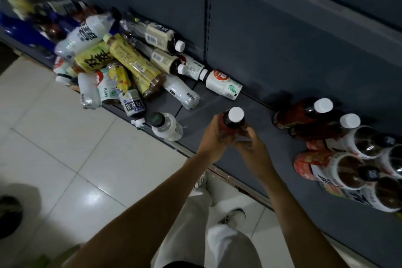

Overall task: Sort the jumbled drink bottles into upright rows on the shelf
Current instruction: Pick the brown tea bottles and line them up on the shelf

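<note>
Item 1: jumbled pile (121, 67) of drink bottles, far left on the shelf (272, 54); more than a dozen lie on their sides, exact count unclear where they overlap and blur. Two yellow-labelled bottles (132, 65) lie on top; one white juice bottle (223, 84) lies apart at the pile's right edge.

Item 2: one clear bottle with dark cap (166, 125), at the shelf's near edge, just right of the pile.

Item 3: one dark bottle with white cap (233, 118), upright, mid-shelf. Left hand (214, 136) and right hand (253, 148) both grasp its body from either side.

Item 4: upright rows (352, 150) at right: two white-capped dark bottles far, several white-labelled dark-capped ones near.

Surroundings: dark grey shelf and back panel; pale glossy floor tiles (65, 148); light trousers (217, 224) and shoes below.
</note>
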